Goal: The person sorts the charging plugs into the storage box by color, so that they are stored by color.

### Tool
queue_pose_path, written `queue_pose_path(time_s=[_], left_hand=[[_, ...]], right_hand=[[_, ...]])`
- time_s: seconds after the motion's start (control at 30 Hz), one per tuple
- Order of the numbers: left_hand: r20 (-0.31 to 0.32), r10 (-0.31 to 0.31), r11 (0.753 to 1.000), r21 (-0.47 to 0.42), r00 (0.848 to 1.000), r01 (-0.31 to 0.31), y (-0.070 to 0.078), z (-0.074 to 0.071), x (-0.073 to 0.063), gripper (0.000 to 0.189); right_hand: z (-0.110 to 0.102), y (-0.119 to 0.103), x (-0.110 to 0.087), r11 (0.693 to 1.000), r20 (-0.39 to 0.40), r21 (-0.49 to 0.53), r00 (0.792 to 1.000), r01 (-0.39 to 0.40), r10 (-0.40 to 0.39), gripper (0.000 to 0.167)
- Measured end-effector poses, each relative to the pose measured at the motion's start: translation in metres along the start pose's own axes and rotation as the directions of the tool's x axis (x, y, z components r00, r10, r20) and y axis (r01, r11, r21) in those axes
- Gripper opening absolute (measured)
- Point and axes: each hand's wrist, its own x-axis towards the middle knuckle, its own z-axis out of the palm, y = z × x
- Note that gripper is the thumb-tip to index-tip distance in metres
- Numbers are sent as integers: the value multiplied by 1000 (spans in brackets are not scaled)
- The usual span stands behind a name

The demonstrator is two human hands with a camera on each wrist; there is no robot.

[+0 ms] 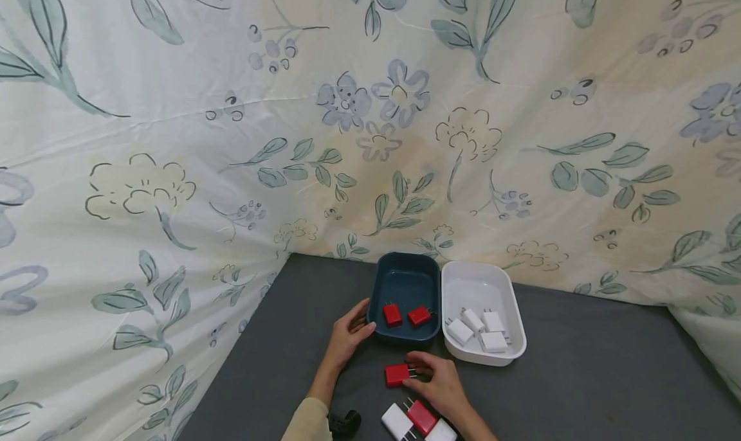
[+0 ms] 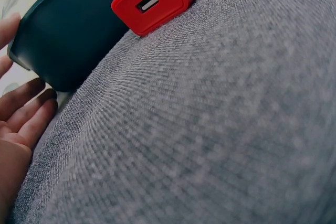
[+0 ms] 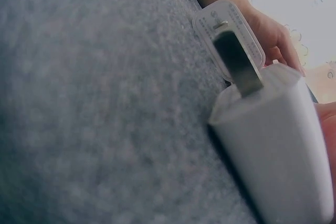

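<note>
I have the right hand (image 1: 439,378) pinching a red charger (image 1: 395,375) by its prong end, thumb and index finger narrowed on either side, the prongs pointing back toward the hand; it sits on or just above the grey cloth (image 1: 567,351), in front of the teal tray (image 1: 407,287), and I cannot tell whether it touches the surface. That hold worries me most: with so little of the body between the fingertips, I judge it could swing or slip, and the prongs could snag a finger on release. The left hand (image 1: 349,333) lies loosely extended against the teal tray's near left corner, fingers along the rim and outer wall; a hard push there would, I think, nudge the tray into its neighbour. Nearer my camera, a white charger (image 1: 397,422), a second red charger (image 1: 421,417) and another white charger (image 1: 441,432) lie crowded together, so a low right wrist could knock them. The teal tray holds two red chargers (image 1: 392,315), set apart in its near half. Beside it on the right, the white tray (image 1: 471,283) holds four white chargers (image 1: 493,342) bunched toward its near end, where a bump could make them shift.
</note>
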Motion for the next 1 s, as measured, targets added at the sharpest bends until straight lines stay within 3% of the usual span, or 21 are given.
queue_pose_path(time_s=[0.47,1.0], left_hand=[[6,-5,1000,8,1000,5,-1,-1,0,62],[-8,-2,1000,0,1000,2,-1,0,0,61]], right_hand=[[-2,3,-1,998,55,-62,998,-5,9,47],[-2,6,-1,1000,43,-26,999,-10,11,42]])
